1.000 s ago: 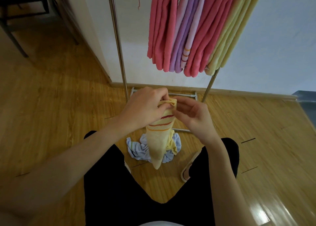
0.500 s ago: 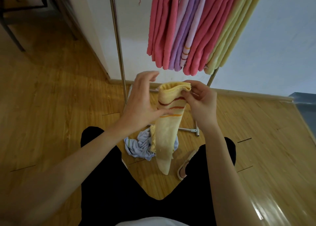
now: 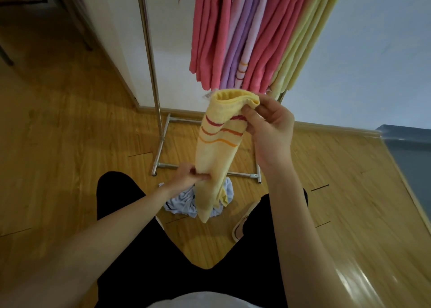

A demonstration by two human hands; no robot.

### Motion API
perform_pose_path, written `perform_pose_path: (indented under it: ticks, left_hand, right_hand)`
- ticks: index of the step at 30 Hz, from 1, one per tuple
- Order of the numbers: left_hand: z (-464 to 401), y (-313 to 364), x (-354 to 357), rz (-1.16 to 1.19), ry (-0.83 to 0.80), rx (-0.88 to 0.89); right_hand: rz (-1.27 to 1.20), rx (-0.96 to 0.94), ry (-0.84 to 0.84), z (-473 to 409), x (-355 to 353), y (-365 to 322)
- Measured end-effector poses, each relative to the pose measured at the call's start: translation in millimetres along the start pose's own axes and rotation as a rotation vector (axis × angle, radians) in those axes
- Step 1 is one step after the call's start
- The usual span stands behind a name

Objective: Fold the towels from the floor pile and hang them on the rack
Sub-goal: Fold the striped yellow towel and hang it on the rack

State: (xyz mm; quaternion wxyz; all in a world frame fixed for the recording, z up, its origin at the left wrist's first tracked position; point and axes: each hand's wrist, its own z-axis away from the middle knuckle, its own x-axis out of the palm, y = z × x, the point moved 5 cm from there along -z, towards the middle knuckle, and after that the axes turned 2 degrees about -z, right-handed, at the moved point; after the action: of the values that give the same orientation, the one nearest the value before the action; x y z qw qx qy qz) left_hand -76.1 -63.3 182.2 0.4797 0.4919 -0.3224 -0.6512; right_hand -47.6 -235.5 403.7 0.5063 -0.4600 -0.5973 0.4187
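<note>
Legs in black trousers are standing apart at the bottom of the view, with a pale slipper (image 3: 242,226) on the wooden floor (image 3: 70,144) beside the right one. Between the feet, a crumpled light-blue towel (image 3: 184,202) is lying on the boards, the only thing visibly left of the floor pile, though the hanging cloth is covering part of it.

Above it, the yellow towel (image 3: 217,158) is dangling as a long, narrow, soft roll, its terry nap slightly fuzzy, with red and orange stripes crossing near the top. The left hand (image 3: 186,176) is pinching its lower part, fingers closed on the cloth as if smoothing it. The right hand (image 3: 268,130) is gripping the folded upper edge, thumb and fingers clamped on the doubled layers, lifting it toward the hanging towels.

Behind, the rack (image 3: 149,51) is showing thin, shiny metal tubes, its base resting on the floor near the skirting board. Hanging from it are pink towels (image 3: 210,32), a lilac towel (image 3: 240,39) and a pale yellow towel (image 3: 300,46), all in long, neat folds. I judge the job to be mostly finished: this towel is being folded, and the blue one is waiting.
</note>
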Motion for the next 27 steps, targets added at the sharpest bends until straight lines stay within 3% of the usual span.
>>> perform_pose_path:
  ticks: [5,8,10,13,16,18,20,21,23,27]
  left_hand:
    - [0,-15,-6,0.048,0.037,-0.143]
    - [3,2,-24,0.044,0.061,-0.141]
    - [4,27,-36,-0.006,0.028,-0.048]
    - [9,78,-48,-0.095,-0.080,0.101]
    - [15,120,-56,-0.174,-0.226,0.158]
    - [22,141,-60,-0.222,-0.363,0.153]
    - [29,156,-61,-0.258,-0.507,0.170]
    - [33,162,-60,-0.267,-0.567,0.179]
    - [38,167,-58,-0.288,-0.642,0.190]
    - [43,170,-54,-0.256,-0.678,0.233]
  right_hand:
    - [-0.021,0.099,0.472,-2,-52,37]
    - [-0.018,0.279,0.585,4,-69,74]
    - [0.061,0.411,0.580,11,-71,100]
    - [0.218,0.588,0.449,20,-64,130]
    - [0.530,0.688,0.127,27,-55,139]
    - [0.939,0.675,-0.165,30,-48,144]
    - [1.144,0.551,-0.264,27,-41,144]
    - [1.070,0.460,-0.255,23,-35,139]
    - [0.687,0.297,-0.224,19,-25,125]
    - [0.115,0.375,-0.480,25,-6,108]
